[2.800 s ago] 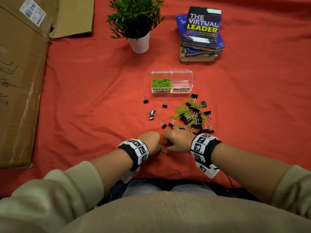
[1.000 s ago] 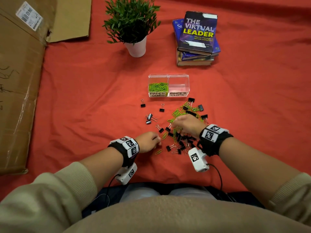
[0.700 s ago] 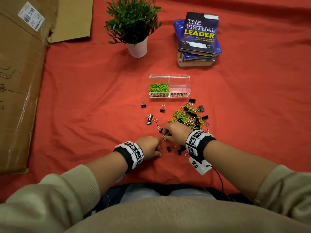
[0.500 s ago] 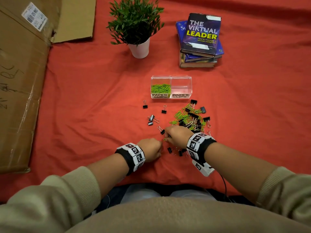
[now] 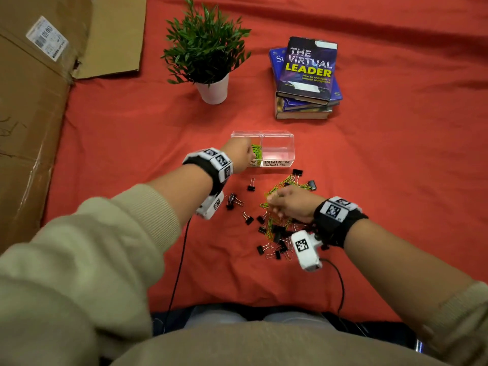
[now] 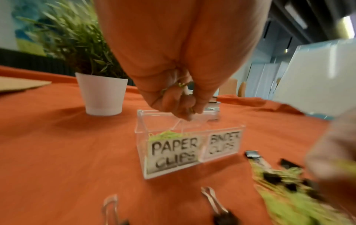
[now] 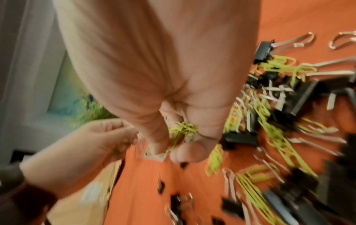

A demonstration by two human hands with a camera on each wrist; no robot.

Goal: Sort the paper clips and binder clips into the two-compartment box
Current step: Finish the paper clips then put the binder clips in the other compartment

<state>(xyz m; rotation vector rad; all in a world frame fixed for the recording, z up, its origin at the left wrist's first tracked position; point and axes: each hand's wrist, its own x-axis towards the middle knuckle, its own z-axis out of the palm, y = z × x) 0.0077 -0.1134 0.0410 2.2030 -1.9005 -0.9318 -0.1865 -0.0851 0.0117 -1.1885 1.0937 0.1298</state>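
- Over the left compartment of the clear acrylic two-compartment box (image 5: 277, 151), the left hand (image 5: 237, 157) hangs with fingers bunched downward, tips pressed together; left wrist view shows thin green wire of a paper clip (image 6: 180, 85) pinched among them, just above the box's rim.
- Left compartment, labelled PAPER CLIPS, already holds a heap of lime-green paper clips (image 5: 256, 151); right compartment, labelled BINDER CLIPS, looks bare.
- On the red cloth (image 5: 396, 180) nearer the person, the right hand (image 5: 293, 204) sits over the mixed pile of green paper clips and black binder clips (image 5: 277, 228), fingers curled inward.
- Right wrist view: a small bundle of green paper clips (image 7: 183, 129) is pinched between thumb and fingertips (image 7: 188, 150), lifted clear of the cloth, the pile just beside and below the hand.
- A few stray black binder clips with silver handles (image 5: 233, 202) lie apart, left of the pile, between the two hands.
- Farther back: a green plant in a white pot (image 5: 208, 62), a stack of books (image 5: 306, 80), flattened brown cardboard (image 5: 26, 128) at the left edge.
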